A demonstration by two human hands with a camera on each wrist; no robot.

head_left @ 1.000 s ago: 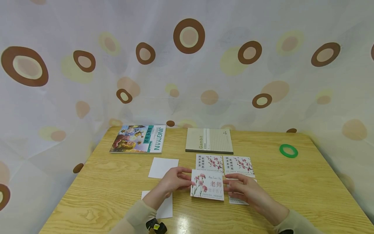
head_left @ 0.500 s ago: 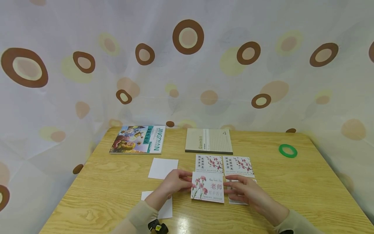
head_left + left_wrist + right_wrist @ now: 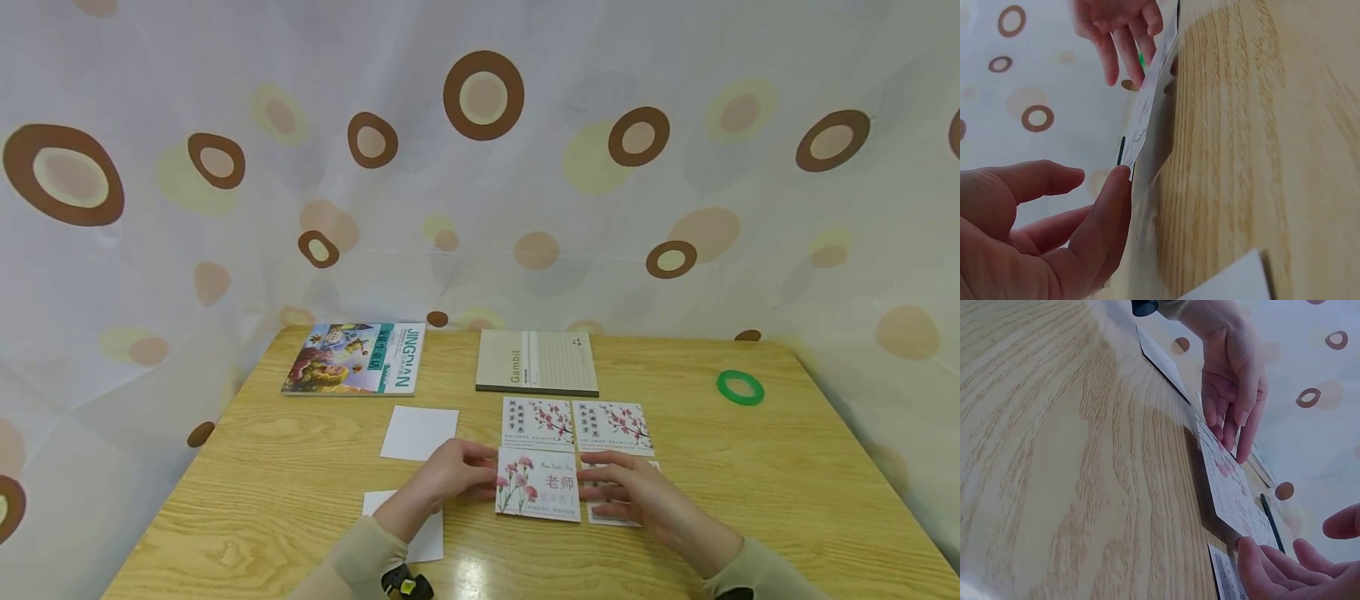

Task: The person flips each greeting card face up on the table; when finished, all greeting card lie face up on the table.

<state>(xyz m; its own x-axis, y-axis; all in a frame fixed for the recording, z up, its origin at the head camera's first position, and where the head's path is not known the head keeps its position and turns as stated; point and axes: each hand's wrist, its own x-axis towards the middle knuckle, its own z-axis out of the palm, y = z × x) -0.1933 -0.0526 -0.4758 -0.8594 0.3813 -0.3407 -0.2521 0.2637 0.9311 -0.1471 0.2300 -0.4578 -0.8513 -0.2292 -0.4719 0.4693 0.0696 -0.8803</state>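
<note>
A white greeting card [image 3: 537,485] printed with pink carnations lies between my two hands, close over the table. My left hand [image 3: 459,471] touches its left edge with the fingertips; in the left wrist view the thumb [image 3: 1063,178] stands apart from the card. At the opposite edge my right hand [image 3: 637,492] has its fingertips against the card, thumb raised away. Shadow shows under the card's near edge in the right wrist view. Two plum-blossom cards, one left [image 3: 537,422] and one right [image 3: 613,427], lie just behind. Another card [image 3: 613,514] is partly covered by my right hand.
Two blank white cards, one farther [image 3: 420,432] and one nearer [image 3: 427,542], lie on the left, the nearer partly under my left arm. Farther back are a picture book [image 3: 352,358] and a notebook [image 3: 537,361]. A green tape roll [image 3: 741,387] sits at the right.
The carnation card has come down toward me and slightly right, uncovering the lower part of the left plum-blossom card. My left hand has moved with it; the right has shifted only slightly.
</note>
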